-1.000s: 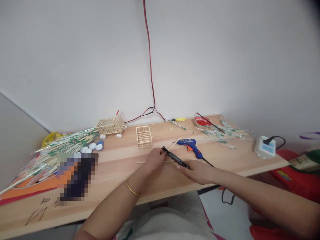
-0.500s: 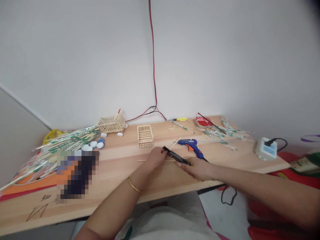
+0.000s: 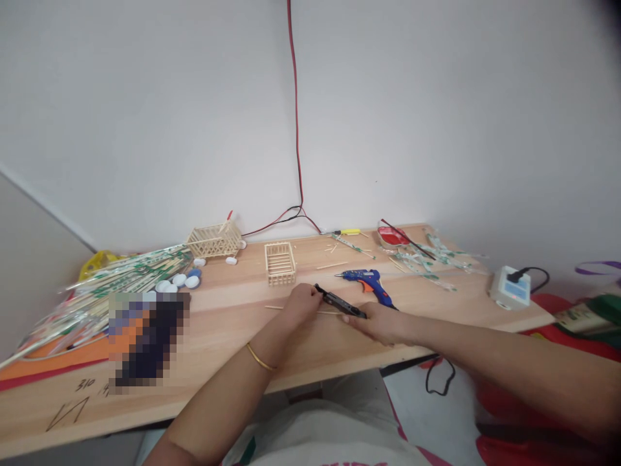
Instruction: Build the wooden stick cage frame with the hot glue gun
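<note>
My right hand [image 3: 381,321] is closed round the handles of a black plier-like tool [image 3: 342,303], which points left and away from me. Close to its tip, the fingers of my left hand [image 3: 306,299] are pinched together; what lies between them is too small to make out. A thin wooden stick [image 3: 274,307] lies on the table, passing under my left hand. Just beyond my hands stands a small open frame of wooden sticks [image 3: 280,264]. A blue glue gun [image 3: 367,283] with an orange trigger lies past my right hand.
A stick-built cart [image 3: 213,241] with white wheels stands at the back left. Bottle caps [image 3: 179,281] and wrapped sticks [image 3: 140,278] lie at left. A loose stick [image 3: 332,265], a yellow-handled tool [image 3: 350,232], a red dish [image 3: 392,237] and a white power box [image 3: 512,288] are farther right.
The thin stick that slanted up from the tool's tip is no longer there. A short stick now lies on the table beyond it. Both hands stay nearly in place.
</note>
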`<state>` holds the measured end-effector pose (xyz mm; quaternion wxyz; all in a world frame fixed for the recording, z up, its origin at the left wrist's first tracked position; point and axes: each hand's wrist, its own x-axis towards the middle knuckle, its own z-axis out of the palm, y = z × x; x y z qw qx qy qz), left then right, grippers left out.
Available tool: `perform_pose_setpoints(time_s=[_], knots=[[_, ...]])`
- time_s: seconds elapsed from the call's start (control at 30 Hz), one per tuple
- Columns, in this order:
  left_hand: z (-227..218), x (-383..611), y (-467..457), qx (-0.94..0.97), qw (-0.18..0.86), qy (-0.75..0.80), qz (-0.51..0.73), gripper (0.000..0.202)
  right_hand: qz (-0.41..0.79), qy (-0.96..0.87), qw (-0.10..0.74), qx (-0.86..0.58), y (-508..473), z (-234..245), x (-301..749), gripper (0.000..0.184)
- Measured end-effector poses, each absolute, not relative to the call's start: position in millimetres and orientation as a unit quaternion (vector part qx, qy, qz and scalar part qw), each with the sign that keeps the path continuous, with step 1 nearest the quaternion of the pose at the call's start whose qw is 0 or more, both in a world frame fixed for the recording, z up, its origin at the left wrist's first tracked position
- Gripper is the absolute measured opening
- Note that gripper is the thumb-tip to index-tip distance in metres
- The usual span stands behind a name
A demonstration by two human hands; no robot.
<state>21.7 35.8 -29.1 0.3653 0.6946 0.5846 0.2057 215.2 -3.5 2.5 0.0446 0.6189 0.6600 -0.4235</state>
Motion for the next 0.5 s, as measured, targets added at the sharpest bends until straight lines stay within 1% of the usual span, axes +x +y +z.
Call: perform_pose_setpoints(time_s=[0.1,0.17,0.37,0.5], knots=[[-28.7,18.6,33.5,0.695,0.369,0.576,0.221,0.025,-0.427,0.660,0.067,0.615,0.5,7.5,216.8,0.066],[-29.0,14.3,32.2,0.695,0.365,0.572,0.239,0.024,-0.384,0.700,0.056,0.599,1.9,12.1,218.8,0.066],[-33.4,-0.3,32.9,0.676,0.339,0.587,0.288,0.019,-0.119,0.771,0.009,0.626,6.0,13.2,214.5,0.062],[-34.1,-3.4,32.1,0.687,0.343,0.577,0.278,0.015,0.010,0.786,-0.021,0.617,11.4,-2.3,196.4,0.056]])
